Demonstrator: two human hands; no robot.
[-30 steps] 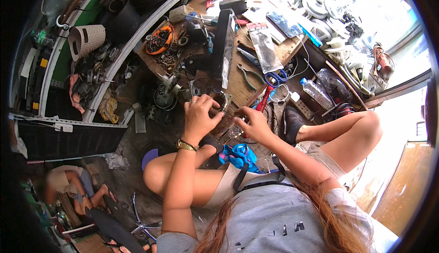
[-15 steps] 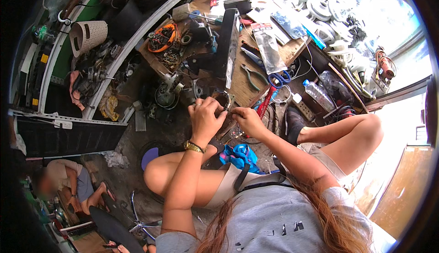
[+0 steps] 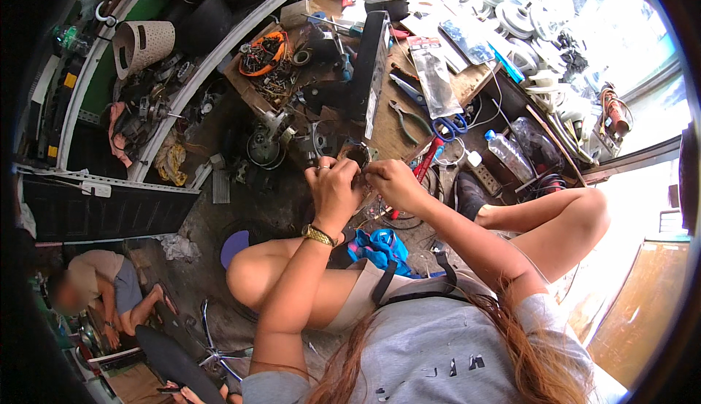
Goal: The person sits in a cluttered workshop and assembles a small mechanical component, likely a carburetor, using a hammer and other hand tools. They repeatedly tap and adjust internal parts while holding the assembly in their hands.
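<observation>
A small dark ring-shaped part (image 3: 357, 153) with a brownish inner rim, resembling a motor stator, is held above the floor at the near edge of the wooden work board. My left hand (image 3: 334, 189) is closed around its lower left side. My right hand (image 3: 398, 186) is pinched at its right edge; whatever lies between those fingertips is hidden. Green-handled pliers (image 3: 411, 122) lie on the board beyond my right hand. Left of the ring sits a metal motor housing (image 3: 315, 140), and a larger round motor assembly (image 3: 267, 145) stands farther left.
An orange bowl (image 3: 263, 54) of small hardware stands at the far left of the board (image 3: 394, 135). Blue-handled scissors (image 3: 449, 125), a black box (image 3: 375, 68) and a plastic bottle (image 3: 509, 152) are nearby. Blue cloth (image 3: 381, 247) lies between my legs. Another person (image 3: 109, 287) crouches at lower left.
My hands have come closer together around the part, and its round opening shows more. My left hand has turned and shifted slightly right. The whole view has shifted a little.
</observation>
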